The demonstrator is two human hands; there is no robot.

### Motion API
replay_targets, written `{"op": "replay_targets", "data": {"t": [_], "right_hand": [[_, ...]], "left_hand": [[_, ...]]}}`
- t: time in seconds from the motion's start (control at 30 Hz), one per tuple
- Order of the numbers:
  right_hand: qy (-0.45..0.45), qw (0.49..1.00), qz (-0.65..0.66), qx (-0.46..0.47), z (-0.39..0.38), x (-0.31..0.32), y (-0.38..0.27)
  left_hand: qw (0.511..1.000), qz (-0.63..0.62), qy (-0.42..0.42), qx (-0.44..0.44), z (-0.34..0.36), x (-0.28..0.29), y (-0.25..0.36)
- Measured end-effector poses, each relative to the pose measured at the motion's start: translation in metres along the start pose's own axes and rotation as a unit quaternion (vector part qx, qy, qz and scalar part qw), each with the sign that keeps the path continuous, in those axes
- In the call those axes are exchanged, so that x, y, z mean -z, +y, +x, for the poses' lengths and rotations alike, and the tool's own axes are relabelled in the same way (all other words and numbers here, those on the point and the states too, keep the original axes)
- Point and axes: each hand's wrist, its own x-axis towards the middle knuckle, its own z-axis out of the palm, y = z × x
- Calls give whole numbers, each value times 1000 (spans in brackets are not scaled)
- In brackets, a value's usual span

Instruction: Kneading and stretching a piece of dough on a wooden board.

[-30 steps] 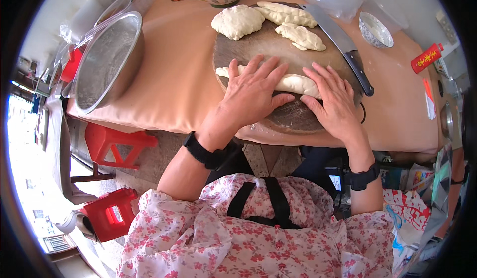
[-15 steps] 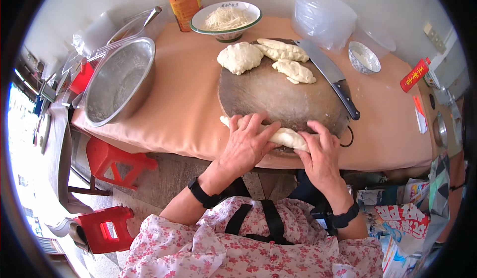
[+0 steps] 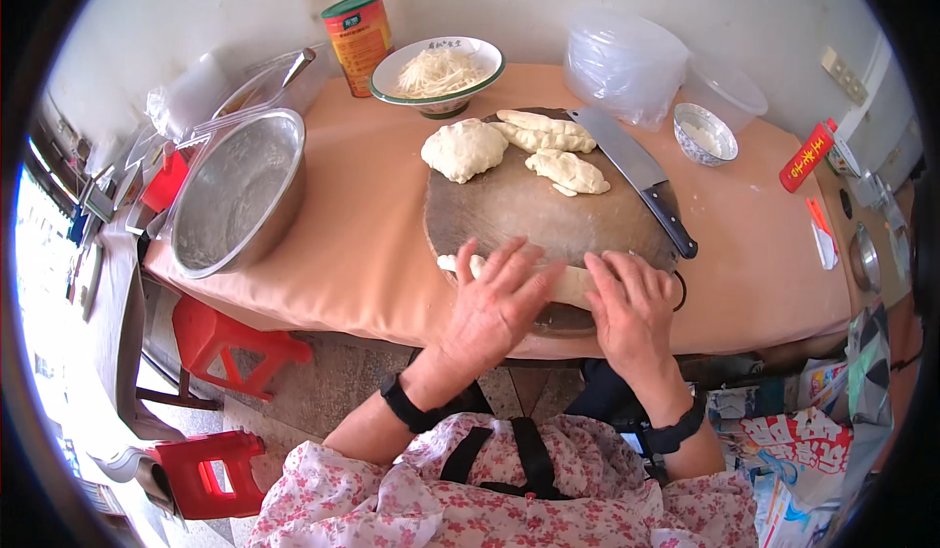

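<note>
Left hand (image 3: 494,303): bare, fingers spread apart over the roll; whether the tips press on it, I cannot tell from here.

Right hand (image 3: 632,308): bare, fingers slightly bent, laid over the roll's right end; no clamp seen, underside hidden.

Dough roll (image 3: 576,286): one, pale, lying left to right along the near edge of the round wooden board (image 3: 529,220), mostly covered by the hands.

Change: half a second ago the fingers curled around the roll; now they reach out flatter over it. In my judgement, a light rolling touch in place of a grip.

Other dough, far side of board: rounded lump (image 3: 463,150), left; two folded pieces (image 3: 568,172), right of it. Cleaver (image 3: 622,156): on the board's right side, black handle toward the near right.

Lettered goods: orange canister (image 3: 362,53), far left, green lid, dark label; white bowl (image 3: 479,62) of pale strands, dark characters inside the far rim; red can (image 3: 806,158), right, yellow characters; printed bag (image 3: 793,440), near right, below the table, bold red-and-white lettering.
</note>
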Motion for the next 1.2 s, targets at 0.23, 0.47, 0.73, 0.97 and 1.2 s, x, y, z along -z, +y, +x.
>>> {"op": "replay_targets", "data": {"t": [0.23, 0.47, 0.73, 0.97, 1.2], "right_hand": [[-92, 995, 7, -32, -3, -8, -1], [-132, 989, 41, -54, 19, -21, 23], [-120, 991, 27, -43, -2, -10, 8], [-118, 992, 20, -38, -11, -3, 3], [-129, 990, 15, -49, 12, -18, 20]], "left_hand": [[996, 23, -83, -2, -4, -7, 15], [993, -36, -115, -11, 30, -11, -7], [994, -14, -106, -14, 4, -3, 10], [993, -9, -119, -16, -4, 6, 14], [987, -35, -159, -3, 22, -2, -2]]}}
